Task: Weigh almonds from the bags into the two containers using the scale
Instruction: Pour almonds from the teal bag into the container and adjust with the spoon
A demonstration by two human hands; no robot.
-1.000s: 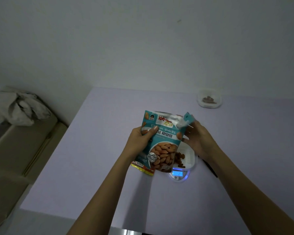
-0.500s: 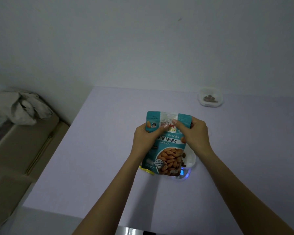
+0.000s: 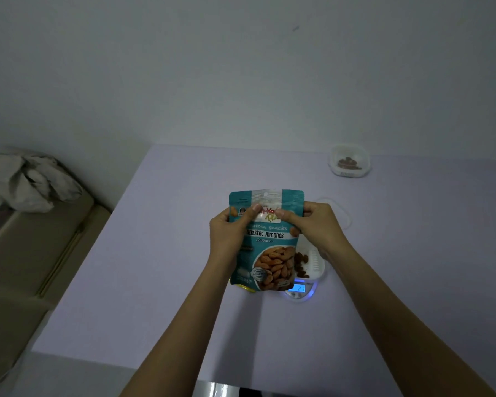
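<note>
The left hand (image 3: 229,229) and right hand (image 3: 317,222) are holding the almond bag (image 3: 272,253) upright over the table (image 3: 169,253), their fingers (image 3: 254,212) pinching its upper band from both sides; whether the mouth is sealed cannot be told. The bag is hanging just in front of the container (image 3: 315,262) sitting on the scale (image 3: 299,292), so a careless swing is risking a knock that shifts the container and upsets the reading. If the mouth is gaping, tipping steeply is risking overshooting the weight or scattering almonds.
</note>
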